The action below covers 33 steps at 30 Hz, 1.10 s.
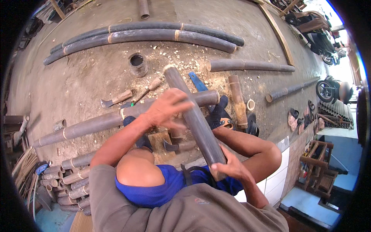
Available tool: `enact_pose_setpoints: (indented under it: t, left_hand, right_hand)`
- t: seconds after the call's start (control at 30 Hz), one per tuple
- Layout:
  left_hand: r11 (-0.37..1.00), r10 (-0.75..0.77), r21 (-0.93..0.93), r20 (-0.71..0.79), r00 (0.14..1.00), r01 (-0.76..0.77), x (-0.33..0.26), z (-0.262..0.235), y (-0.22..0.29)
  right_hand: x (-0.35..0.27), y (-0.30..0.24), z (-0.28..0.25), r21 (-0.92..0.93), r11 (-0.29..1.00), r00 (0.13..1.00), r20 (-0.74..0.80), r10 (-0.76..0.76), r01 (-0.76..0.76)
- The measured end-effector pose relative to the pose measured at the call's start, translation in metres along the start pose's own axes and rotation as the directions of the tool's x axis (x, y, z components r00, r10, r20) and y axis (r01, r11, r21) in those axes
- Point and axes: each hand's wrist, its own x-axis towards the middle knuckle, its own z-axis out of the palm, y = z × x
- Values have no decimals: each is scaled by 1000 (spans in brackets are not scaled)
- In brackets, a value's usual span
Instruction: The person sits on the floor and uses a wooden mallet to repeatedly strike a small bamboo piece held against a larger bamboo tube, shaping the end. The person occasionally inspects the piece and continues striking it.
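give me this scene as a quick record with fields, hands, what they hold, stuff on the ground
setting: outdoor concrete yard
left hand: open, blurred, at the held pole's middle
right hand: gripping the pole's near end
held thing: dark bamboo pole, pointing away from the person
ground: long bamboo poles, short hollow bamboo ring, wood chips, chopping knife, blue-handled tool
lower left: stack of cut bamboo pieces
far right: parked motorbikes
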Motion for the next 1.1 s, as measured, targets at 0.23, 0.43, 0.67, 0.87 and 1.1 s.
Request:
enact_pose_setpoints:
  t: [0.23, 0.43, 0.67, 0.87, 1.1]
  left_hand:
    - [517, -788, 123, 456, 414, 847, -116, 22, -79]
    - [598, -791, 308, 379, 481, 740, -109, 31, -82]
    - [559, -819, 406, 133, 558, 723, -67, -29, -76]
    - [503, -775, 494, -107, 623, 710, -38, -92, -53]
    - [461, -539, 582, -417, 732, 670, -17, -166, -6]
  right_hand:
    - [-67, 24, 29, 50, 986, 986, -36, 161, -159]
    - [-91, 44, 35, -147, 983, 992, -83, 96, -108]
    - [-93, 52, 44, -166, 985, 993, -114, 28, -47]
    - [-79, 39, 53, -155, 986, 983, -161, -85, 59]
    - [-58, 51, 55, -287, 942, 941, -236, -243, 172]
